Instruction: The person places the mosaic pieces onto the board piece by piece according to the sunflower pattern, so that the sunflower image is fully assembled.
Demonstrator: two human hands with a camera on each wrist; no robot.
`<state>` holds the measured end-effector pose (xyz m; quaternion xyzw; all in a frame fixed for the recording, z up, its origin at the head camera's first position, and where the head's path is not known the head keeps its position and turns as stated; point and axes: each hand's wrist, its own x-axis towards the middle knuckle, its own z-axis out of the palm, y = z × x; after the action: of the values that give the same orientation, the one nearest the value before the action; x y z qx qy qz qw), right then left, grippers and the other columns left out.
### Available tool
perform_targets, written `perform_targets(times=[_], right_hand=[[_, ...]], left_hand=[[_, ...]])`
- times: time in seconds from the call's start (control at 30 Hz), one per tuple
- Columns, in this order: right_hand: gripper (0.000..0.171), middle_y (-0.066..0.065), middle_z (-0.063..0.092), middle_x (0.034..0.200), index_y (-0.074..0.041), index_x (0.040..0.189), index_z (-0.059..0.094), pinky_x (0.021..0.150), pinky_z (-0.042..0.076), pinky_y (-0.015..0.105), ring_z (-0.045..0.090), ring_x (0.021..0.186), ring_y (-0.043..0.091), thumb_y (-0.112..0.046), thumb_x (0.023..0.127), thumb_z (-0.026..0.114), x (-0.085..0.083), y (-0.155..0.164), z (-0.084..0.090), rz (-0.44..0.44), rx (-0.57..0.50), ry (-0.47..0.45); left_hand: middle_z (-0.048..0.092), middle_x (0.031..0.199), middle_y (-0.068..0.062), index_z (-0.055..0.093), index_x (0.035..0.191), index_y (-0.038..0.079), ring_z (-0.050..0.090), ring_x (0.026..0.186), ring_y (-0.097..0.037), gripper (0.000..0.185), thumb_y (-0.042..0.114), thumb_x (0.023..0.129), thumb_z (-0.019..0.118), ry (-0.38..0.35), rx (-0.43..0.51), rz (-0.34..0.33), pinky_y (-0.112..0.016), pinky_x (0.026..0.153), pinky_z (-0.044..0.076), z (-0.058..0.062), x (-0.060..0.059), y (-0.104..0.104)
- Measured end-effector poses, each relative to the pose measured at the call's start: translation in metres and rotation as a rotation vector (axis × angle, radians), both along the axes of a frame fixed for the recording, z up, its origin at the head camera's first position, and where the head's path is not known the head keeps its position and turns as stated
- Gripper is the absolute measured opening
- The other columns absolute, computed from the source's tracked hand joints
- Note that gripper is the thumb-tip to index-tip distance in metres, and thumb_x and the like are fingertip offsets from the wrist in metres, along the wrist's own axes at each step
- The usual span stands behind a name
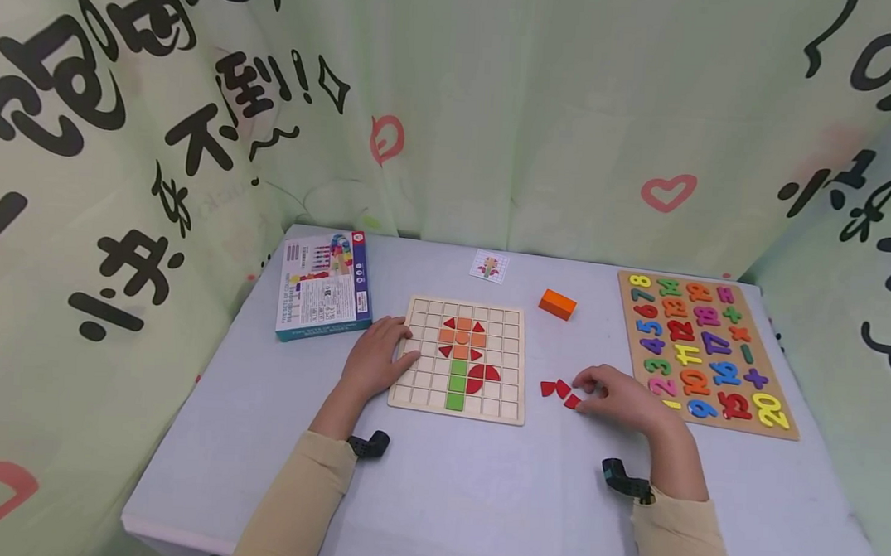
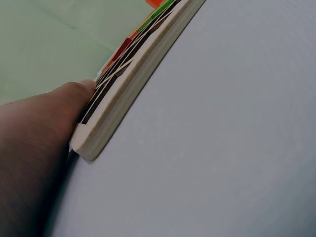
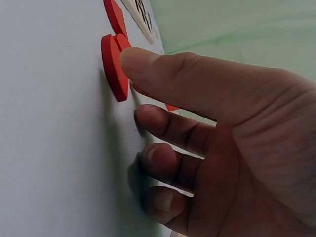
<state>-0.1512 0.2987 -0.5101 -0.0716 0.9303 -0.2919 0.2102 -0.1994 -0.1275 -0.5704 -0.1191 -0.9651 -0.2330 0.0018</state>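
My left hand (image 1: 373, 359) rests at the left edge of a wooden grid board (image 1: 503, 405), its thumb reaching over the rim; in the left wrist view the thumb (image 2: 74, 98) lies by the board's corner. On the board are orange pieces (image 1: 445, 336), small red triangles (image 1: 477, 327), green squares (image 1: 457, 384) and red rounded pieces (image 1: 490, 372). Right of the board, my right hand (image 1: 623, 399) hovers low with bent fingers, its thumb tip at a loose red quarter-circle piece (image 3: 112, 69). Other red pieces (image 1: 548, 389) lie beside it. Its thumb and fingers stand apart.
Beyond the board lie a small pattern card (image 1: 489, 266) and an orange block stack (image 1: 557, 304). A puzzle box (image 1: 324, 285) sits at the left, close to my left hand. A colourful number board (image 1: 711, 356) is at the right. A printed curtain (image 1: 557, 117) surrounds the table.
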Motion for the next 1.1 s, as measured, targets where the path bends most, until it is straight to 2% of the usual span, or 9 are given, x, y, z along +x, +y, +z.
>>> perform_targets(times=[0.37,0.53,0.77,1.1], right_hand=[[0.029,0.003,0.061,0.100,-0.015,0.111,0.065,0.083,0.054,0.035,0.054,0.095,0.021,-0.024,0.085,0.076,0.000,-0.009,-0.007,0.009,0.033,0.053],[0.030,0.004,0.060,0.096,-0.013,0.109,0.064,0.080,0.054,0.034,0.054,0.092,0.021,-0.027,0.085,0.077,-0.002,-0.010,-0.008,-0.008,0.049,0.064],[0.033,0.004,0.059,0.100,-0.014,0.112,0.063,0.083,0.053,0.035,0.053,0.096,0.020,-0.025,0.084,0.077,-0.002,-0.007,-0.010,-0.014,0.045,0.058],[0.029,0.002,0.059,0.095,-0.018,0.109,0.063,0.073,0.050,0.027,0.053,0.090,0.020,-0.033,0.087,0.075,-0.001,-0.003,-0.010,-0.001,0.033,0.107]], left_hand=[[0.043,0.154,-0.002,0.058,0.121,0.020,0.033,0.148,-0.024,0.042,0.051,0.093,0.061,0.013,0.001,-0.001,-0.045,0.122,0.030,0.001,0.001,-0.001],[0.043,0.154,-0.002,0.059,0.121,0.020,0.033,0.147,-0.024,0.042,0.051,0.093,0.061,0.017,0.005,-0.002,-0.045,0.122,0.030,0.001,0.001,-0.001],[0.043,0.155,-0.001,0.058,0.122,0.020,0.033,0.148,-0.024,0.043,0.052,0.093,0.061,0.013,0.008,-0.003,-0.045,0.122,0.030,0.000,0.000,0.000],[0.042,0.155,-0.001,0.058,0.122,0.021,0.032,0.148,-0.024,0.043,0.052,0.093,0.060,0.004,0.010,-0.004,-0.045,0.122,0.029,0.000,0.000,-0.001]])
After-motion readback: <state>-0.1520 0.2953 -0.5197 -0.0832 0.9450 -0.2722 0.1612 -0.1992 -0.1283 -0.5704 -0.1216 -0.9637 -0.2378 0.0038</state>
